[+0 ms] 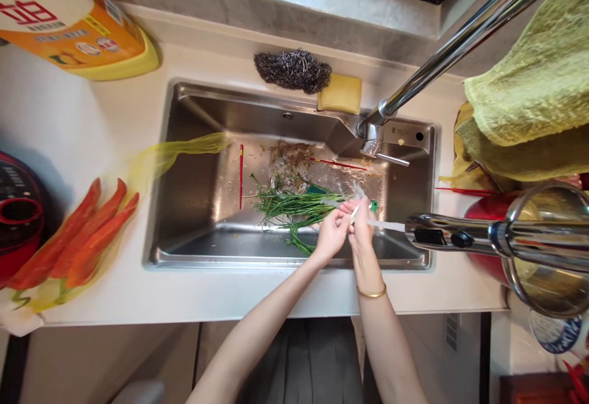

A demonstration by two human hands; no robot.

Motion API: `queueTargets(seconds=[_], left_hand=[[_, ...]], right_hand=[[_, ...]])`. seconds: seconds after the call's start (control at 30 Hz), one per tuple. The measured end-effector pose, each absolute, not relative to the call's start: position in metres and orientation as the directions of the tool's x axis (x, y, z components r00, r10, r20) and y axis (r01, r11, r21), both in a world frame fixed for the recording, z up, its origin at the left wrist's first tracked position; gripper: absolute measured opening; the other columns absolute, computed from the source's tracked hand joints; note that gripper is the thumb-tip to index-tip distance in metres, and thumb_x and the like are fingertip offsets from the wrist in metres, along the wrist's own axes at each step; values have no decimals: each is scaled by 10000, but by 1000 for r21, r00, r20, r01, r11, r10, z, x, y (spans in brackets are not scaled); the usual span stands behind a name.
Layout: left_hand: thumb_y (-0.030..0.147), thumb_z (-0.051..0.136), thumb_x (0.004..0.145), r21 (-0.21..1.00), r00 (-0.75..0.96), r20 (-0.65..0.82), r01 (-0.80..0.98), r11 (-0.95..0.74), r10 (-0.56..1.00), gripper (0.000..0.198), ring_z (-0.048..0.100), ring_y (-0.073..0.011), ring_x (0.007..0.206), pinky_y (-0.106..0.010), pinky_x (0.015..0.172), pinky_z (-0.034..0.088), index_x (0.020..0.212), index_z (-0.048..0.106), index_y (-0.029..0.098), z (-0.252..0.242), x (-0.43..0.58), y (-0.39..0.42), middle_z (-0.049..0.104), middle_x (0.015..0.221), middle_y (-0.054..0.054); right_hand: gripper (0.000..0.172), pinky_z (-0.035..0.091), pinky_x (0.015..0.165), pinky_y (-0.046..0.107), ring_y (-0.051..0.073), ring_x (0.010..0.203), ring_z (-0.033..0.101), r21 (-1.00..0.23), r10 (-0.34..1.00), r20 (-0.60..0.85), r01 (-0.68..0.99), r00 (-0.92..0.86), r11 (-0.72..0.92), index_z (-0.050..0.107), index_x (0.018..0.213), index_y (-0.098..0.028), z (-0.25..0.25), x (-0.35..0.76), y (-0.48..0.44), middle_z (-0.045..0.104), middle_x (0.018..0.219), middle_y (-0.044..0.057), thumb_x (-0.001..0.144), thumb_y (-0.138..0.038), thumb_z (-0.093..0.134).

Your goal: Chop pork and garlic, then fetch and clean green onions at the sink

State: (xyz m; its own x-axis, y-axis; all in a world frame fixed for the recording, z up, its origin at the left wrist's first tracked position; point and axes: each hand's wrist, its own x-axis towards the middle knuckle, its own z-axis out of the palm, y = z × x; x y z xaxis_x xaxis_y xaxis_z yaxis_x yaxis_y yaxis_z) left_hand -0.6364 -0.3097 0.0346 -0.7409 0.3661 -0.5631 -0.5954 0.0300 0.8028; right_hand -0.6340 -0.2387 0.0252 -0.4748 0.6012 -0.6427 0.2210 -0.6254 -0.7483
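Observation:
Over the sink, my left hand (334, 235) pinches a pale, thin scallion stalk (354, 214) between its fingers. My right hand (362, 226), with a gold bangle at the wrist, is closed round the same stalk. Water (387, 225) streams from the faucet head (430, 232) onto my right hand and splashes beyond it. A bunch of long green scallions (294, 206) lies in the sink just left of my fingers. A small bright green piece (374, 206) shows beside my right hand; its kind is unclear.
Brownish peelings (289, 164) and red chopsticks (241, 177) lie in the steel sink (184, 207). A steel scourer (293, 70) and yellow sponge (340, 94) sit behind it. Red peppers (92, 232) on a yellow bag are left; a cloth (529, 78) hangs right.

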Motion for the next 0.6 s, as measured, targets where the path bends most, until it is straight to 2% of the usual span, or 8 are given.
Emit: queueTargets(seconds=[0.07, 0.2, 0.27, 0.33, 0.4, 0.47, 0.6], left_hand=[[403, 530, 734, 813, -744, -548, -581, 36, 382, 265, 387, -37, 390, -155, 411, 264, 721, 518, 139, 33, -636, -308, 542, 547, 21], [412, 510, 754, 838, -778, -539, -536, 108, 324, 293, 398, -62, 426, -179, 442, 283, 678, 549, 132, 31, -641, -311, 509, 525, 27], [392, 474, 790, 894, -842, -439, -372, 252, 315, 303, 439, -83, 496, -190, 503, 319, 651, 567, 140, 31, -646, -316, 527, 557, 16], [359, 453, 817, 897, -871, -305, -127, 422, 386, 284, 478, -112, 594, -204, 581, 345, 685, 605, 158, 34, -651, -320, 564, 624, -7], [335, 443, 832, 836, -849, -217, 93, 541, 481, 249, 494, -141, 669, -221, 638, 354, 778, 634, 186, 39, -656, -322, 587, 686, -32], [321, 433, 842, 763, -823, -183, 227, 606, 538, 236, 499, -164, 723, -233, 676, 359, 819, 634, 200, 42, -664, -322, 596, 717, -54], [304, 403, 859, 704, -851, -149, 267, 658, 504, 254, 511, -186, 797, -253, 756, 364, 777, 613, 187, 39, -695, -318, 599, 740, -76]], right_hand=[[429, 523, 703, 331, 187, 791, 652, -754, 607, -635, 210, -478, -623, 597, 839, -130, 26, -635, -238, 686, 838, 107, 803, -524, 432], [330, 487, 795, 326, 166, 873, 627, -777, 480, -562, 231, -674, -585, 601, 959, -155, 27, -631, -244, 670, 961, 83, 782, -423, 526], [261, 468, 823, 319, 163, 874, 619, -812, 472, -523, 248, -709, -528, 624, 890, -144, 28, -626, -244, 678, 921, 75, 764, -364, 562], [227, 463, 818, 297, 156, 865, 613, -823, 475, -507, 242, -719, -513, 638, 844, -143, 29, -622, -241, 679, 883, 61, 765, -339, 556], [214, 475, 761, 257, 139, 837, 609, -796, 430, -528, 249, -733, -552, 643, 863, -155, 31, -619, -236, 674, 874, 41, 767, -323, 552], [203, 481, 654, 211, 115, 755, 606, -759, 363, -553, 273, -750, -592, 641, 892, -169, 33, -617, -231, 667, 848, 22, 761, -302, 562], [227, 372, 410, 147, 46, 482, 482, -695, 269, -614, 347, -742, -630, 620, 939, -160, 35, -611, -227, 652, 752, 3, 755, -282, 569]])
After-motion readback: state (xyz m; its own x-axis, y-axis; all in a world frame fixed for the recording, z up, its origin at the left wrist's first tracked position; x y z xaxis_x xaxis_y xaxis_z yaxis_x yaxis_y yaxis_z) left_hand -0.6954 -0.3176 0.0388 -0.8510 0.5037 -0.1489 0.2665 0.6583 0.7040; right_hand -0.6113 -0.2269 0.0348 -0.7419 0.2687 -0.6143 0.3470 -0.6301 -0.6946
